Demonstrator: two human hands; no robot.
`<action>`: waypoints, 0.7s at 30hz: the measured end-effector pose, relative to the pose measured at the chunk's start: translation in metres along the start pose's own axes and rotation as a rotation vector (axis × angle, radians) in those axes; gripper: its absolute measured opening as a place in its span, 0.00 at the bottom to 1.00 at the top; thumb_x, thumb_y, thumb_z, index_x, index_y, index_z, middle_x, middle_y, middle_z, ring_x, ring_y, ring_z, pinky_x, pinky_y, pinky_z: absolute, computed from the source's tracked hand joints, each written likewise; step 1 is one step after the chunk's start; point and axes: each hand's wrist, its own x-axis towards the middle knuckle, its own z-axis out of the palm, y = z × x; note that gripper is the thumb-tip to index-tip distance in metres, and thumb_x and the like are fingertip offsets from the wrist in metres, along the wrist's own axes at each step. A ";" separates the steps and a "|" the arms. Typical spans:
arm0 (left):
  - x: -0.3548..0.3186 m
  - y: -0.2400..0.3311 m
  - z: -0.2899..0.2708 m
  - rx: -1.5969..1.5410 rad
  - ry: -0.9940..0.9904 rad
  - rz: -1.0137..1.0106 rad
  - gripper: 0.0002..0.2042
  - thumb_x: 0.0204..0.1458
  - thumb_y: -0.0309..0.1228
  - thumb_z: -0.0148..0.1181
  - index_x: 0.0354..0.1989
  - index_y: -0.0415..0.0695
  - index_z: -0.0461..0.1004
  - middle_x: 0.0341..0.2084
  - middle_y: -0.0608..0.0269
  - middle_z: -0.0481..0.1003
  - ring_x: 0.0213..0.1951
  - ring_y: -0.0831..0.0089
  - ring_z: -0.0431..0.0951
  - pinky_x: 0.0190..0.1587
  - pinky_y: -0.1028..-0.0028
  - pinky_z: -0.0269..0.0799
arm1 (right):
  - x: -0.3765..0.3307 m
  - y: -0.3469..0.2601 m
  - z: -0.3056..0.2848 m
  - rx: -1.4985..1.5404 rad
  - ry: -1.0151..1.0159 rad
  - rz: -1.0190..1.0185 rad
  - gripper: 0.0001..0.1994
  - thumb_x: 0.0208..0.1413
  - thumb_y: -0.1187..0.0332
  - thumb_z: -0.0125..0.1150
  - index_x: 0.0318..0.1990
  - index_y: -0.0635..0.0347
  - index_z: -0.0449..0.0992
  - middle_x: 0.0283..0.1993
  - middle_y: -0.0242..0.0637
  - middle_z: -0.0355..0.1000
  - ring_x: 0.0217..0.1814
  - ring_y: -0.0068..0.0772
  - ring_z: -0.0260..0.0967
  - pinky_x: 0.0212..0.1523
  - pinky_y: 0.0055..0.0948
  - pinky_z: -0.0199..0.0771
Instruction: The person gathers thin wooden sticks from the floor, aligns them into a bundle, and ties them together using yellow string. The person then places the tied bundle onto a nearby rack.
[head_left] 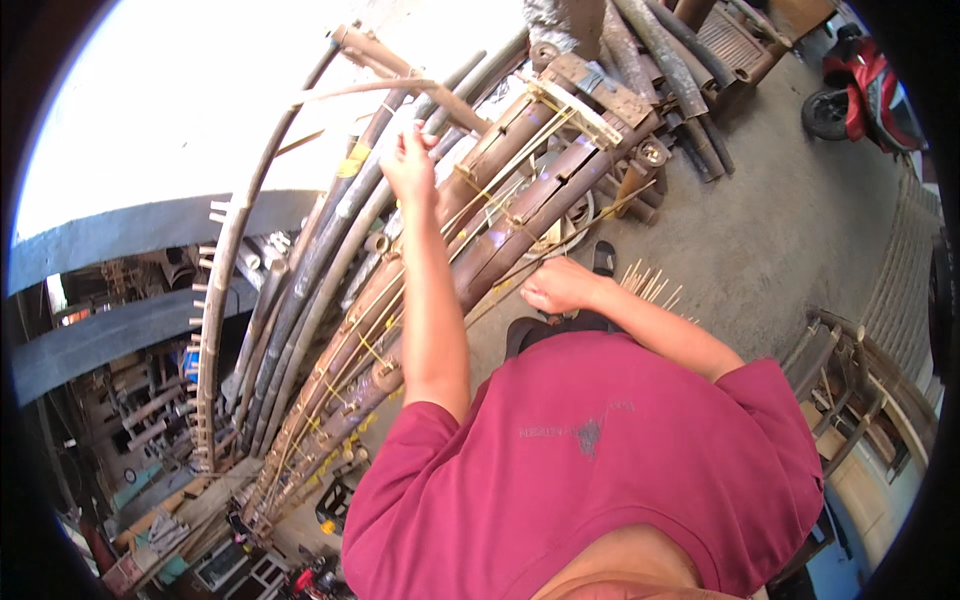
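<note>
"What could go wrong with the two long brown slotted tubes [490, 262], ahead-left of the maroon T-shirt [660, 450]?"

"A hard sideways knock might shift them, I'd judge."

"Their direction?"

"The long axis slants from left of the shirt to beyond it, slotted ends far up and right."

"The hands?"

"Left hand [408, 170], beyond the shirt's left sleeve, fingers curled; right hand [555, 284], just beyond its hem, fist-like. I can't tell whether either grips anything."

"Smallest?"

"Thin pale strips [530, 148] along the tubes; overbending could snap them."
</note>
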 end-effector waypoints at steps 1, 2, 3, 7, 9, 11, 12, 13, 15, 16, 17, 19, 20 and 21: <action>0.027 -0.015 -0.002 0.226 -0.034 -0.063 0.11 0.59 0.33 0.53 0.39 0.37 0.76 0.24 0.59 0.76 0.29 0.73 0.76 0.38 0.71 0.72 | -0.004 0.001 0.002 -0.021 0.038 -0.038 0.18 0.56 0.62 0.53 0.16 0.62 0.66 0.16 0.50 0.63 0.20 0.56 0.62 0.24 0.47 0.62; 0.041 -0.047 -0.012 0.461 -0.057 -0.134 0.14 0.58 0.36 0.53 0.41 0.37 0.76 0.26 0.55 0.78 0.30 0.67 0.78 0.40 0.68 0.73 | -0.008 -0.007 -0.002 0.001 0.036 -0.023 0.18 0.55 0.62 0.53 0.16 0.61 0.68 0.17 0.50 0.64 0.20 0.57 0.63 0.25 0.48 0.63; 0.041 -0.093 -0.033 0.731 -0.089 -0.062 0.15 0.57 0.38 0.53 0.42 0.39 0.77 0.29 0.50 0.78 0.33 0.59 0.79 0.44 0.63 0.72 | -0.009 -0.021 -0.011 0.024 0.024 -0.022 0.17 0.54 0.62 0.53 0.16 0.61 0.69 0.17 0.50 0.66 0.21 0.57 0.64 0.25 0.49 0.63; 0.059 -0.107 -0.024 1.094 -0.093 0.040 0.14 0.56 0.39 0.51 0.38 0.41 0.77 0.33 0.43 0.78 0.41 0.45 0.78 0.46 0.54 0.72 | -0.021 -0.021 -0.028 0.219 0.132 -0.043 0.18 0.51 0.62 0.54 0.15 0.62 0.64 0.16 0.50 0.62 0.18 0.53 0.61 0.24 0.46 0.60; 0.055 -0.069 0.006 0.915 -0.046 0.121 0.14 0.57 0.38 0.51 0.37 0.40 0.76 0.32 0.43 0.78 0.38 0.45 0.79 0.41 0.55 0.73 | -0.033 -0.012 -0.035 0.322 0.208 -0.020 0.18 0.50 0.63 0.54 0.14 0.63 0.62 0.14 0.48 0.58 0.16 0.51 0.57 0.22 0.44 0.58; 0.033 0.002 0.037 0.709 0.009 0.134 0.14 0.57 0.37 0.49 0.33 0.39 0.75 0.30 0.39 0.77 0.37 0.44 0.79 0.39 0.54 0.72 | -0.038 -0.004 -0.040 0.330 0.240 -0.022 0.17 0.49 0.63 0.55 0.14 0.63 0.63 0.14 0.48 0.59 0.16 0.49 0.57 0.21 0.41 0.58; 0.038 -0.022 0.025 0.853 0.029 0.163 0.14 0.57 0.37 0.49 0.32 0.38 0.75 0.30 0.38 0.77 0.36 0.43 0.78 0.39 0.53 0.72 | -0.034 -0.005 -0.042 0.317 0.203 -0.034 0.16 0.49 0.63 0.55 0.14 0.63 0.64 0.15 0.48 0.60 0.16 0.49 0.57 0.21 0.42 0.59; 0.039 -0.071 -0.003 1.012 0.055 0.171 0.14 0.57 0.37 0.49 0.32 0.38 0.74 0.30 0.38 0.76 0.36 0.42 0.78 0.40 0.52 0.71 | -0.030 -0.011 -0.039 0.320 0.149 -0.050 0.16 0.48 0.64 0.55 0.15 0.63 0.65 0.15 0.49 0.61 0.16 0.49 0.58 0.21 0.42 0.59; 0.042 -0.094 -0.009 1.109 0.069 0.152 0.15 0.58 0.37 0.48 0.32 0.37 0.74 0.30 0.37 0.76 0.36 0.38 0.76 0.43 0.47 0.70 | -0.026 -0.012 -0.038 0.334 0.180 -0.188 0.15 0.47 0.64 0.56 0.15 0.63 0.67 0.17 0.50 0.64 0.17 0.50 0.61 0.22 0.42 0.61; 0.046 -0.083 0.001 1.146 0.076 0.203 0.14 0.58 0.37 0.48 0.33 0.39 0.75 0.30 0.38 0.77 0.35 0.39 0.77 0.41 0.48 0.72 | -0.027 -0.008 -0.039 0.315 0.117 -0.145 0.15 0.47 0.63 0.56 0.15 0.62 0.68 0.16 0.50 0.63 0.17 0.52 0.61 0.22 0.43 0.62; 0.052 -0.070 0.002 1.201 -0.006 0.230 0.14 0.58 0.37 0.48 0.35 0.40 0.76 0.31 0.39 0.77 0.37 0.40 0.78 0.41 0.49 0.73 | -0.031 -0.008 -0.052 0.289 0.090 -0.122 0.12 0.47 0.64 0.56 0.18 0.62 0.70 0.19 0.48 0.66 0.20 0.49 0.64 0.25 0.41 0.64; 0.049 -0.031 0.007 1.357 -0.218 0.097 0.14 0.59 0.38 0.49 0.42 0.43 0.77 0.34 0.41 0.78 0.40 0.44 0.78 0.43 0.54 0.73 | -0.040 -0.001 -0.056 0.365 0.191 -0.060 0.08 0.49 0.66 0.56 0.24 0.60 0.74 0.25 0.45 0.70 0.27 0.45 0.69 0.30 0.38 0.68; 0.043 -0.014 0.018 1.368 -0.255 0.104 0.15 0.58 0.39 0.49 0.42 0.43 0.77 0.35 0.41 0.78 0.40 0.45 0.78 0.44 0.54 0.73 | -0.043 0.009 -0.055 0.447 0.313 -0.042 0.07 0.49 0.67 0.56 0.27 0.59 0.75 0.28 0.43 0.72 0.31 0.43 0.70 0.33 0.36 0.70; 0.033 -0.003 0.035 1.379 -0.290 0.110 0.15 0.58 0.39 0.50 0.43 0.42 0.77 0.35 0.42 0.78 0.41 0.45 0.78 0.45 0.54 0.72 | -0.045 0.023 -0.053 0.528 0.434 -0.025 0.06 0.50 0.68 0.56 0.30 0.59 0.76 0.31 0.42 0.74 0.35 0.41 0.72 0.36 0.35 0.71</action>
